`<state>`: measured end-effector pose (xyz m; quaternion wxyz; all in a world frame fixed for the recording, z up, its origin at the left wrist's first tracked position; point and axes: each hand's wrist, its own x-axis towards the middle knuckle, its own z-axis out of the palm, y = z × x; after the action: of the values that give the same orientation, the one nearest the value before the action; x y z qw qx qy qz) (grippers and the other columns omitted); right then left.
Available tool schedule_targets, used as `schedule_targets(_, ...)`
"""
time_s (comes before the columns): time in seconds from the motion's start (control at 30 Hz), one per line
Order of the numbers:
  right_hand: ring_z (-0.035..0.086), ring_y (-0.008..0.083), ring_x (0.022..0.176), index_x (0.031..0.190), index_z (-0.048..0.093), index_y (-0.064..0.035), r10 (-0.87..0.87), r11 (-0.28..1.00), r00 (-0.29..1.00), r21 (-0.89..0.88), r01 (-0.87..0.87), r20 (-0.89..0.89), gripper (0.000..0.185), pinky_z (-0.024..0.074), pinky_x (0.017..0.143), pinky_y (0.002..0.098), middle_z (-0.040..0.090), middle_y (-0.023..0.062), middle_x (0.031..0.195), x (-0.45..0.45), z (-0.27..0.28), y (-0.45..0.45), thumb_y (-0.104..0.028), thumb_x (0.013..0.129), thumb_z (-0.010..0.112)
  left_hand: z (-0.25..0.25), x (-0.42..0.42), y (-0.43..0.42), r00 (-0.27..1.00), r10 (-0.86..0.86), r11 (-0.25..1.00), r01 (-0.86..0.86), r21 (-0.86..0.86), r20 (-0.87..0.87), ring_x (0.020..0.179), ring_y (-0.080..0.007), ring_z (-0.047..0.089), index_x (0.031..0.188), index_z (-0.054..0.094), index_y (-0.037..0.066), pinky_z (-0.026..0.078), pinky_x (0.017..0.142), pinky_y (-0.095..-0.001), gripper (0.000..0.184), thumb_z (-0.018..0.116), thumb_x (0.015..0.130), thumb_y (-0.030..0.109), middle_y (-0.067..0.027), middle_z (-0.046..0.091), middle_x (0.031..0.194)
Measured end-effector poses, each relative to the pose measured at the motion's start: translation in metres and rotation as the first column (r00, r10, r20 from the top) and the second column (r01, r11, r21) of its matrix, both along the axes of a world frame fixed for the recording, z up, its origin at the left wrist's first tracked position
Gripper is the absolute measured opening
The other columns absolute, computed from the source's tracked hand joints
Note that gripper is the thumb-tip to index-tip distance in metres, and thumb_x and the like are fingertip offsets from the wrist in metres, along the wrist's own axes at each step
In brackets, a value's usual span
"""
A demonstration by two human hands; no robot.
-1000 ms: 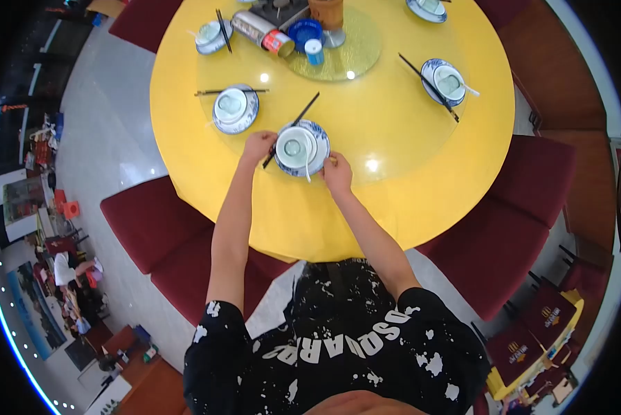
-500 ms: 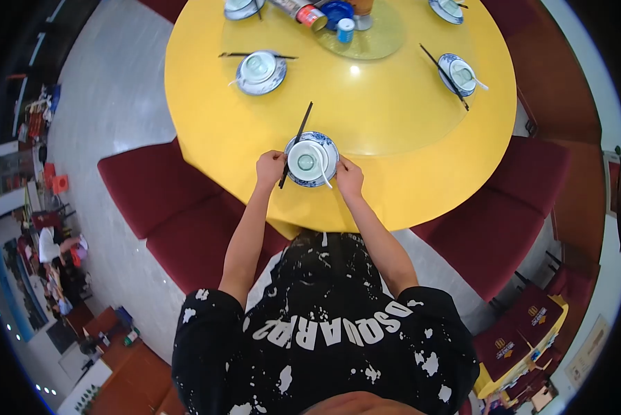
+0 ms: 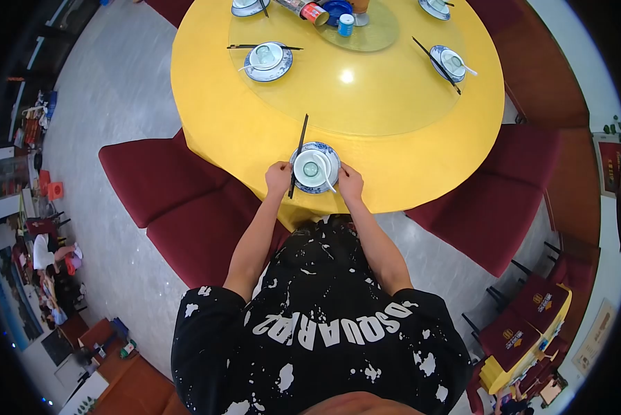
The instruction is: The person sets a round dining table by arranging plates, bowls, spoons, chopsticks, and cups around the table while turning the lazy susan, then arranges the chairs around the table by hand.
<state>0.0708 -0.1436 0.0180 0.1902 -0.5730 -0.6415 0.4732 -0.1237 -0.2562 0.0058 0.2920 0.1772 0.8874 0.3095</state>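
On the yellow-covered table, my left hand (image 3: 278,178) and my right hand (image 3: 351,182) pinch opposite sides of a blue-and-white plate (image 3: 325,149). Stacked on the plate is a white bowl (image 3: 300,177) with a small clear glass cup (image 3: 312,169) in it. A white spoon (image 3: 330,182) leans at the bowl's right, its handle pointing toward me. Black chopsticks (image 3: 303,135) lie along the plate's left side, close to my left fingers; whether those fingers touch them I cannot tell.
The round table (image 3: 421,166) carries a glass turntable (image 3: 366,104) and other place settings, including a plate (image 3: 269,75) at far left and one (image 3: 440,67) at right. A blue-and-white can (image 3: 345,25) stands at the centre. Red chairs (image 3: 186,214) flank me.
The plate, with its bowl, cup, spoon and chopsticks, has shifted toward me, closer to the table's near edge. Both hands keep their hold. The camera view has shifted slightly.
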Motion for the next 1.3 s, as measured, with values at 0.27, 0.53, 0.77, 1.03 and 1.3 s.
schedule_targets(0.27,0.065,0.0153,0.062,0.111,0.071,-0.0019,-0.098,0.995,0.988,-0.017,0.096,-0.119,0.026,0.0514,0.060,0.0289,0.070,0.0104,0.077,0.004,-0.062,-0.010,-0.012,0.089,0.059,0.004,-0.012,-0.018,0.991,-0.103,0.978,0.117,0.171,-0.089,0.087,-0.0291,0.069,0.119,0.067,0.005,0.054,0.081,-0.0378,0.035,0.064,0.089,0.023,-0.0211,0.069,0.104)
schedule_targets(0.53,0.062,0.0123,0.056,0.118,0.066,0.0006,-0.164,0.975,0.968,-0.182,0.130,-0.188,0.031,0.0505,0.054,0.0268,0.067,0.0077,0.072,0.001,-0.037,-0.021,-0.009,0.089,0.061,0.014,-0.013,-0.014,0.925,-0.324,0.892,0.368,0.261,-0.200,0.088,-0.0304,0.066,0.130,0.060,0.008,0.054,0.078,-0.0380,0.048,0.069,0.083,0.017,-0.0197,0.065,0.105)
schedule_targets(0.77,0.062,0.0133,0.055,0.112,0.067,0.0017,-0.324,0.917,0.918,-0.315,0.245,-0.229,0.027,0.0506,0.052,0.0268,0.067,0.0080,0.074,-0.009,-0.032,-0.021,-0.006,0.087,0.062,0.019,-0.019,-0.014,0.895,-0.426,0.864,0.446,0.234,-0.136,0.088,-0.0285,0.068,0.126,0.063,0.006,0.055,0.075,-0.0352,0.043,0.068,0.084,0.013,-0.0191,0.065,0.106)
schedule_targets(1.03,0.064,0.0160,0.056,0.103,0.069,0.0042,-0.423,0.866,0.892,-0.360,0.347,-0.158,0.022,0.0521,0.053,0.0286,0.069,0.0092,0.077,-0.016,-0.030,-0.018,-0.009,0.085,0.064,0.025,-0.023,-0.011,0.862,-0.460,0.856,0.494,0.153,-0.213,0.091,-0.0339,0.066,0.119,0.067,0.005,0.053,0.080,-0.0382,0.036,0.068,0.085,0.017,-0.0204,0.067,0.102)
schedule_targets(1.3,0.066,0.0164,0.065,0.099,0.070,0.0031,-0.424,0.868,0.900,-0.332,0.371,-0.102,0.020,0.0531,0.058,0.0301,0.070,0.0094,0.079,-0.017,-0.033,-0.019,-0.010,0.086,0.065,0.029,-0.021,-0.011,0.880,-0.451,0.872,0.470,0.137,-0.147,0.095,-0.0374,0.065,0.116,0.068,0.004,0.052,0.084,-0.0414,0.035,0.067,0.084,0.017,-0.0222,0.066,0.101)
